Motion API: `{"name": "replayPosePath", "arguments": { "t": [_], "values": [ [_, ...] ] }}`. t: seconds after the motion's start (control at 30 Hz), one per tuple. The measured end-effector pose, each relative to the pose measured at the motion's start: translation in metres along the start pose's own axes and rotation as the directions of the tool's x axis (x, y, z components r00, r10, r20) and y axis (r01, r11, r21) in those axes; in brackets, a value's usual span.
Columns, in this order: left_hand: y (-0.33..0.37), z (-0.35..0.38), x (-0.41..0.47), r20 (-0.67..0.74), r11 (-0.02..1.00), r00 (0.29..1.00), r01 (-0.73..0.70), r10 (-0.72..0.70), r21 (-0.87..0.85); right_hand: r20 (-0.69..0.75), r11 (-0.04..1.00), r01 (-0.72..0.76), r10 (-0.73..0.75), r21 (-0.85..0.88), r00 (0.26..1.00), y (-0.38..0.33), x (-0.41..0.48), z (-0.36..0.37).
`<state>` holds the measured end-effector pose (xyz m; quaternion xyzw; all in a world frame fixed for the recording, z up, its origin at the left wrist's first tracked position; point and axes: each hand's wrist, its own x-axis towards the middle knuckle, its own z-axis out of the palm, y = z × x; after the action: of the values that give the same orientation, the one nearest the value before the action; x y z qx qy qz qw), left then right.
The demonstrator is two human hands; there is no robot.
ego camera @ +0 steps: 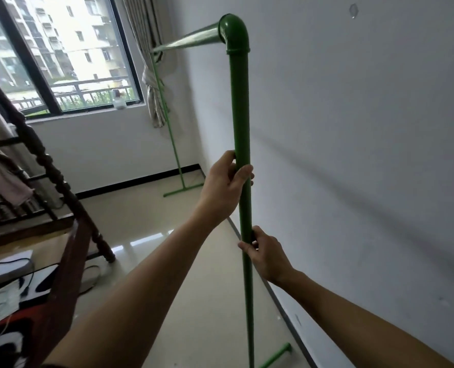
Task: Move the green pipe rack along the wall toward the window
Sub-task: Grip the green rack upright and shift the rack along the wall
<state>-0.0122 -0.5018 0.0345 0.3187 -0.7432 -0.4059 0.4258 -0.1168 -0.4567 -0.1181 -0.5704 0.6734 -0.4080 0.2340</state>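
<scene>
The green pipe rack [240,107] stands along the white wall [353,128] on the right. Its near upright rises in front of me to an elbow joint at the top. From there a horizontal bar runs to the far upright, which stands by the curtain [154,83] near the window [61,54]. My left hand [227,181] is wrapped around the near upright at mid height. Lower down on the same upright, my right hand [265,252] grips it. The rack's near foot shows at the bottom edge, and its far foot rests on the tiled floor.
A dark wooden bed frame [61,197] fills the left side, with cloth draped over it. A white power strip [10,264] and cables lie on the floor beneath it. A strip of glossy tiled floor [146,216] runs between the bed and the wall.
</scene>
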Motion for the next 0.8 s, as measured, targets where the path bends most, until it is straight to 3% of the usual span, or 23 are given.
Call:
{"name": "replayPosePath", "arguments": {
  "t": [0.47,0.8],
  "values": [
    [-0.073,-0.061,0.134,-0.015,1.0,1.0,0.02,-0.02,0.014,-0.019,0.999,0.037,-0.038,-0.022,0.999,-0.006,0.158,0.051],
    [-0.108,-0.126,0.202,-0.237,0.996,0.971,-0.007,0.027,0.084,0.164,0.973,0.22,-0.229,0.069,0.96,-0.037,0.267,0.094]
  ]
}}
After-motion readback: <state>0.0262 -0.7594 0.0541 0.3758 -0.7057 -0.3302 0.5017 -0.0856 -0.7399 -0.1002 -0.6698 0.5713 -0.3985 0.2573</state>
